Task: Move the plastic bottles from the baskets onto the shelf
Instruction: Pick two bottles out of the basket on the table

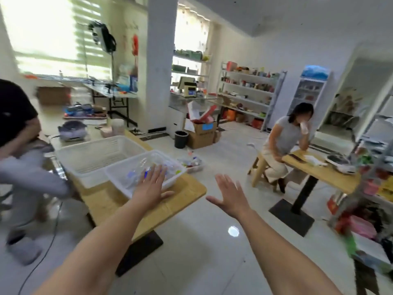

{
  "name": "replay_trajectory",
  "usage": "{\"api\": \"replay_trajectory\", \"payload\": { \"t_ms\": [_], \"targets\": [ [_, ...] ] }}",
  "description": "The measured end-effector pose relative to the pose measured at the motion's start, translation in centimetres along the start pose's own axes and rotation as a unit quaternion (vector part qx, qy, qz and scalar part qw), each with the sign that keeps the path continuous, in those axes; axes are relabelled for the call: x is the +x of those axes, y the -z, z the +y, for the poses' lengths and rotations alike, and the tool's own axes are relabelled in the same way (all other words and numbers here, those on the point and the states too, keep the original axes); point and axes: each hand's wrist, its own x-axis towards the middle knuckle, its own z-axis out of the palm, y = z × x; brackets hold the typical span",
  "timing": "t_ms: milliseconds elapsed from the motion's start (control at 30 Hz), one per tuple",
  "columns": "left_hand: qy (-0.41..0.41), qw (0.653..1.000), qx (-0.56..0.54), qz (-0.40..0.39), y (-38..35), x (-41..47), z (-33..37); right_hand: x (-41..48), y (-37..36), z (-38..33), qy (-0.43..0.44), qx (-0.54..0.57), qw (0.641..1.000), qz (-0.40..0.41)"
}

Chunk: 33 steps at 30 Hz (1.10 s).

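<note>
Clutter first, head view: a person in a dark top (14, 111) bends in close at the left end of the wooden table (187, 193), just beside the far basket (95, 152). A cable (42, 248) trails over the floor tiles below. Behind the table stands a white pillar (162, 60), w/ a black bin (181, 139) and an open cardboard box (201, 134) near its foot. A small tray of bits (192, 165) sits on the floor just past the table. A seated person (282, 137) leans on a second wooden table (323, 172) to the right. The shelf (374, 184) runs down the right edge, blurred, packed w/ colourful goods, well apart from the baskets. Clear plastic bottles (146, 165) lie heaped in the near basket (170, 181), some w/ blue and yellow-green bits. Left hand (152, 186) is over that basket's front rim, fingers straight and spread, tips over the bottles; can't tell if it touches. Right hand (230, 199) hangs in the air right of the table's corner, over the floor, fingers straight and spread, gripping nothing, apart from the bottles. Both white baskets sit side by side on the table, touching; the far one shows its slatted bottom.
</note>
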Motion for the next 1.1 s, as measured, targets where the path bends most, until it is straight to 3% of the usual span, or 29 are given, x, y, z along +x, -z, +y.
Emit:
{"api": "replay_trajectory", "payload": {
  "t_ms": [167,300,667,1100],
  "targets": [
    [0.153,0.988,0.033,0.001,-1.1,-2.0,-13.3,9.8,-3.2,-9.6,0.119,0.007,0.993,-0.006],
    [0.198,0.979,0.039,-0.010,-2.4,-1.2,-19.2,15.0,-5.2,-13.6,0.158,0.027,0.987,-0.022],
    [0.202,0.977,0.029,-0.067,-8.2,7.5,-21.3,26.4,-10.8,-12.6,0.162,0.022,0.983,-0.080],
    [0.245,0.956,0.005,-0.159,-16.7,22.2,-21.1,44.3,-21.1,-8.2,0.248,0.007,0.953,-0.173]
  ]
}}
